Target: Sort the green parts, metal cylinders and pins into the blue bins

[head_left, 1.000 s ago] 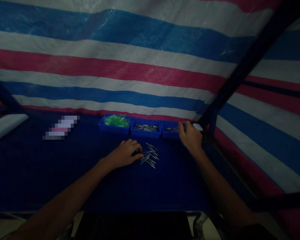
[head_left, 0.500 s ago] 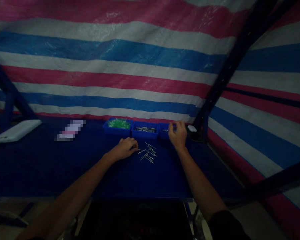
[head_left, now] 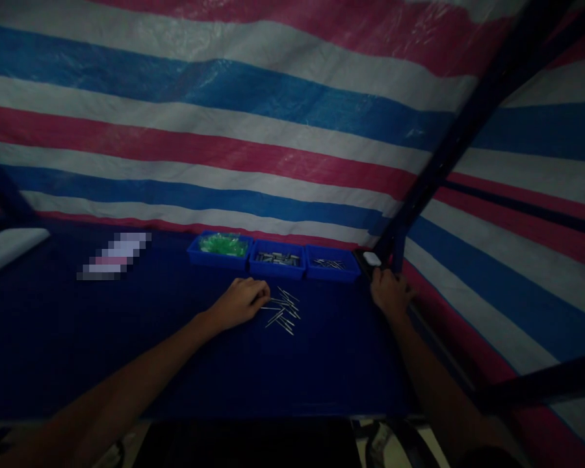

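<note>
Several thin metal rods (head_left: 285,312) lie loosely crossed on the blue table (head_left: 214,370). At their left edge my left hand (head_left: 242,301) has its fingers pinched together on the end of a thin rod (head_left: 272,308). My right hand (head_left: 391,292) is at the table's right side, over the near edge of a dark flat object (head_left: 366,256) that bears a small white case (head_left: 372,259). Its fingers are curled, and what lies under them is too dark to make out.
Three blue trays stand in a row behind the rods: one with green plastic bags (head_left: 223,245), one with short metal parts (head_left: 277,259), one with thin metal pieces (head_left: 329,264). A white device (head_left: 12,248) lies far left. Blue frame posts (head_left: 433,162) rise at the right.
My right hand has moved from above the right tray, rightward and nearer, to the dark flat object. My left hand stays beside the rods. The view has shifted a little.
</note>
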Motion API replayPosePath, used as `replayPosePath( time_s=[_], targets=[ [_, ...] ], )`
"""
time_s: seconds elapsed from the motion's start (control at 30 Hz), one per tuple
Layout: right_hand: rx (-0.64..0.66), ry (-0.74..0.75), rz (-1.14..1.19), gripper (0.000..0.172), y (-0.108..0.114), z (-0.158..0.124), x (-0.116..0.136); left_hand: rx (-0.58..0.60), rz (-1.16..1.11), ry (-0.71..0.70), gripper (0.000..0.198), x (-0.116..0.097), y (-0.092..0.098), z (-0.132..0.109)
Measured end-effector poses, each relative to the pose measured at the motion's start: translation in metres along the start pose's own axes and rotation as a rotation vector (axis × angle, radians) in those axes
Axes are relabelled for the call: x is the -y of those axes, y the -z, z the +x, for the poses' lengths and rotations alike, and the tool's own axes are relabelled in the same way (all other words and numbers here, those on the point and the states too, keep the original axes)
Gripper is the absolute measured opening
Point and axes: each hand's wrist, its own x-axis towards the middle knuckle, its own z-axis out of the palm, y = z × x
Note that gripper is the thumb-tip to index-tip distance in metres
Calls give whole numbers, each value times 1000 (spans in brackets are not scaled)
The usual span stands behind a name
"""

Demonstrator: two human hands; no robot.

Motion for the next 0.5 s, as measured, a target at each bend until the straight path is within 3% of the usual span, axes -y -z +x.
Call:
replayPosePath(
  time_s=[0.07,0.1,0.23,0.3,0.4,0.5],
  targets=[
    [-131,-54,31,36,14,-1,17,-18,-44,16,12,0,-3,3],
    [-166,4,79,34,22,-5,30,-16,-81,27,14,-1,-5,4],
    [-96,612,375,24,47,-35,101,13,-267,89,21,-4,-7,14],
    [-56,816,440,21,48,-51,134,-12,-325,126,23,-5,-5,19],
    [-14,829,509,18,37,-68,158,-48,-368,160,25,-3,-2,25],
    [64,825,544,14,26,-75,154,-16,-382,192,27,0,-3,26]
  ],
)
